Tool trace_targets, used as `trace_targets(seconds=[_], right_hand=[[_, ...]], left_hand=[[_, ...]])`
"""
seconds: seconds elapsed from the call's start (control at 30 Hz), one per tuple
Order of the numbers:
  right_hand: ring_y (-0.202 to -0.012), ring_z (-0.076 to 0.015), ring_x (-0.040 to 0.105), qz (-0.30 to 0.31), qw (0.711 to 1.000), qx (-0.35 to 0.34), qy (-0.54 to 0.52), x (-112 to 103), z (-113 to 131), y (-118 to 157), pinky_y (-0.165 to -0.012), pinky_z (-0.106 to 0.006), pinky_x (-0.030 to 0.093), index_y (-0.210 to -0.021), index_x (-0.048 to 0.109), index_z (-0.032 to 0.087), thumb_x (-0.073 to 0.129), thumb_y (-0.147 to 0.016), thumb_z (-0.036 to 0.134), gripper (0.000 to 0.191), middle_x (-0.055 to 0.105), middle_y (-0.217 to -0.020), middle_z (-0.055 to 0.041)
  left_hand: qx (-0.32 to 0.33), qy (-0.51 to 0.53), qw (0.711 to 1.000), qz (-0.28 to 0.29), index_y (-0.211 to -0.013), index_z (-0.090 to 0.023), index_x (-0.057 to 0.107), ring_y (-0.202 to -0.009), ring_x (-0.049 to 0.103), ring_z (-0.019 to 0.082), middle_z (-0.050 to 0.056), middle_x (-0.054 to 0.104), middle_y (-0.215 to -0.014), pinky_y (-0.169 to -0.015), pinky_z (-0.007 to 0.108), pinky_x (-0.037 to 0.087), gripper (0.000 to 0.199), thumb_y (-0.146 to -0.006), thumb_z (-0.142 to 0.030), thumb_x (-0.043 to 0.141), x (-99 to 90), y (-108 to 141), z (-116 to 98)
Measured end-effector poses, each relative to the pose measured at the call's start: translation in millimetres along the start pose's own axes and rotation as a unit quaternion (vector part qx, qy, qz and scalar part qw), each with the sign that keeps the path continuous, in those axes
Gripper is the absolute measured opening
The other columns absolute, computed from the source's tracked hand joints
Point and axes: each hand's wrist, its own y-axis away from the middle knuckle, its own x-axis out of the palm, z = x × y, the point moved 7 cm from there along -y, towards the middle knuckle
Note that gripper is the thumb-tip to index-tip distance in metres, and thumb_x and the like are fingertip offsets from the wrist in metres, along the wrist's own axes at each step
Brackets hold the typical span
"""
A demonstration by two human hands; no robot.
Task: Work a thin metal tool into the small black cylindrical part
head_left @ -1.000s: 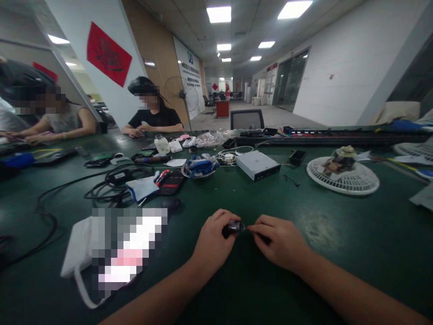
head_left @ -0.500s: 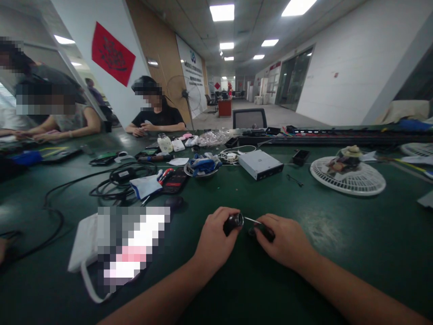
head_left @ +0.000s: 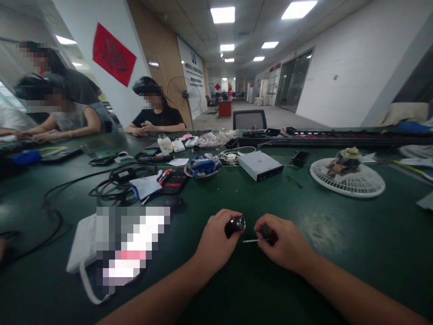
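My left hand [head_left: 216,234] is closed round a small dark, shiny rounded piece [head_left: 236,224] whose open end, rimmed in metal, faces right. Its exact kind does not show. To the right, my right hand [head_left: 282,241] is curled round a screwdriver [head_left: 252,241]. The thin metal shaft points left, below the dark piece and apart from it, while the handle is mostly hidden in my palm. Thumb and forefinger of that hand come close together; whether they pinch something small I cannot tell. Both hands are just above the green table [head_left: 233,289].
A grey disc drive [head_left: 260,164], a bowl with blue-and-white cloth [head_left: 202,167] and a white fan grille [head_left: 348,180] lie beyond my hands. On the left are a white power bank-like block [head_left: 81,243], a blurred-out screen [head_left: 135,243] and black cables [head_left: 108,189]. Several people sit or stand at left.
The screwdriver's shaft has come away from the dark piece's open end and now lies lower. My right fingers have curled up and shifted on it. My left hand has barely moved.
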Motion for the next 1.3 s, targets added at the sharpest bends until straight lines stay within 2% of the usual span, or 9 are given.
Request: trace_targets(seconds=[0.1, 0.23, 0.3, 0.43, 0.57, 0.67, 0.8, 0.97, 1.3], right_hand=[[-0.062, -0.0110, 0.062, -0.016, 0.999, -0.021, -0.025, -1, -1, 1, -0.061, -0.026, 0.049, -0.104, 0.065, 0.023, 0.061, -0.084, 0.014, 0.023, 0.071, -0.090, 0.0014], [-0.092, -0.0154, 0.070, -0.022, 0.994, -0.090, -0.057, -1, 2, 1, -0.080, -0.027, 0.054, -0.104, 0.070, 0.025, 0.060, -0.089, 0.013, 0.022, 0.073, -0.107, -0.0019], [-0.097, -0.0161, 0.069, -0.026, 0.993, -0.107, -0.048, -1, 3, 1, -0.082, -0.028, 0.054, -0.102, 0.072, 0.025, 0.060, -0.090, 0.014, 0.021, 0.071, -0.111, -0.0031], [-0.088, -0.0148, 0.068, -0.019, 0.994, -0.103, -0.040, -1, 3, 0, -0.077, -0.028, 0.054, -0.106, 0.072, 0.025, 0.059, -0.093, 0.015, 0.021, 0.070, -0.102, -0.0024], [-0.083, -0.0153, 0.066, -0.022, 0.995, -0.078, -0.063, -4, 2, -1, -0.073, -0.028, 0.053, -0.094, 0.069, 0.022, 0.062, -0.093, 0.023, 0.007, 0.069, -0.092, -0.0026], [-0.076, -0.0142, 0.064, -0.017, 0.996, -0.056, -0.067, -4, 0, -2, -0.064, -0.025, 0.051, -0.092, 0.067, 0.022, 0.064, -0.092, 0.026, 0.005, 0.067, -0.091, -0.0025], [-0.069, -0.0128, 0.061, 0.005, 0.999, -0.024, -0.048, -1, -1, -2, -0.061, -0.024, 0.048, -0.091, 0.064, 0.022, 0.068, -0.087, 0.022, 0.006, 0.066, -0.090, -0.0002], [-0.065, -0.0127, 0.060, -0.010, 0.999, 0.013, -0.046, -1, -6, -3, -0.061, -0.026, 0.048, -0.093, 0.064, 0.023, 0.070, -0.085, 0.025, 0.011, 0.066, -0.089, 0.0002], [-0.066, -0.0113, 0.058, 0.022, 0.993, -0.042, -0.107, -2, 6, -1, -0.060, -0.023, 0.047, -0.100, 0.065, 0.022, 0.067, -0.078, 0.014, 0.024, 0.066, -0.094, -0.0011]], left_hand=[[0.025, -0.008, 0.999, 0.028, -0.110, -0.029, 0.068, -0.105, 0.062, 0.022, -0.001, 0.069, -0.110, -0.093, 0.039, 0.047, 0.034, -0.080, -0.013, 0.070, 3.4, 1, -6], [0.039, -0.015, 0.999, 0.036, -0.109, -0.027, 0.067, -0.104, 0.061, 0.021, -0.001, 0.069, -0.109, -0.094, 0.038, 0.046, 0.037, -0.078, -0.008, 0.067, 4.3, 2, -11], [0.039, -0.019, 0.998, 0.039, -0.108, -0.027, 0.067, -0.103, 0.061, 0.021, -0.001, 0.070, -0.108, -0.093, 0.038, 0.046, 0.034, -0.079, -0.010, 0.069, 4.6, 2, -12], [0.065, -0.027, 0.996, 0.056, -0.108, -0.026, 0.067, -0.100, 0.062, 0.021, 0.000, 0.071, -0.107, -0.093, 0.039, 0.046, 0.033, -0.078, -0.014, 0.074, 7.0, 3, -16], [0.108, -0.034, 0.990, 0.081, -0.108, -0.025, 0.067, -0.102, 0.064, 0.021, 0.000, 0.073, -0.108, -0.093, 0.040, 0.044, 0.032, -0.079, -0.012, 0.074, 11.2, 5, -21], [0.127, -0.032, 0.987, 0.092, -0.109, -0.026, 0.068, -0.103, 0.065, 0.020, 0.000, 0.073, -0.110, -0.093, 0.040, 0.043, 0.032, -0.080, -0.013, 0.074, 12.7, 5, -24], [0.146, -0.028, 0.985, 0.091, -0.111, -0.028, 0.069, -0.106, 0.065, 0.019, 0.000, 0.074, -0.114, -0.095, 0.038, 0.043, 0.033, -0.083, -0.011, 0.071, 11.3, 5, -27], [0.164, -0.041, 0.983, 0.069, -0.112, -0.031, 0.070, -0.111, 0.064, 0.019, -0.002, 0.073, -0.118, -0.101, 0.040, 0.039, 0.037, -0.084, -0.008, 0.069, 8.6, 5, -29], [0.205, -0.057, 0.974, 0.076, -0.108, -0.031, 0.073, -0.103, 0.063, 0.020, 0.001, 0.074, -0.112, -0.098, 0.043, 0.040, 0.033, -0.084, -0.009, 0.069, 9.8, 8, -33]])
